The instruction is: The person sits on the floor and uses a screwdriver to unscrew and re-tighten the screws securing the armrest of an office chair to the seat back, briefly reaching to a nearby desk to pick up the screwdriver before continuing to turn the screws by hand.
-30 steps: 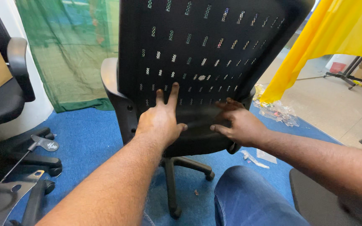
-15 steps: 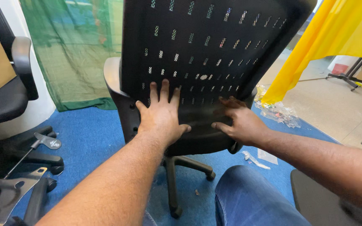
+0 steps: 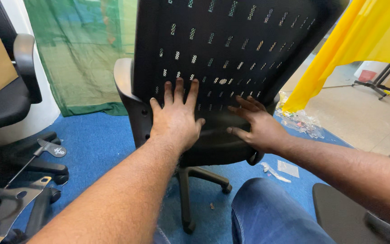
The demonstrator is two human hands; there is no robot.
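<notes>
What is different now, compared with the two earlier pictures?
The left hand slid a little up the black chair backrest and its fingers spread from two raised to all flat. The right hand stayed pressed on the lower backrest. Nothing was grasped or released; the chair did not move.

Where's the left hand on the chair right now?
In the head view, the left hand lies flat, fingers spread, low on the black chair back, left of centre, with the right hand beside it.
</notes>
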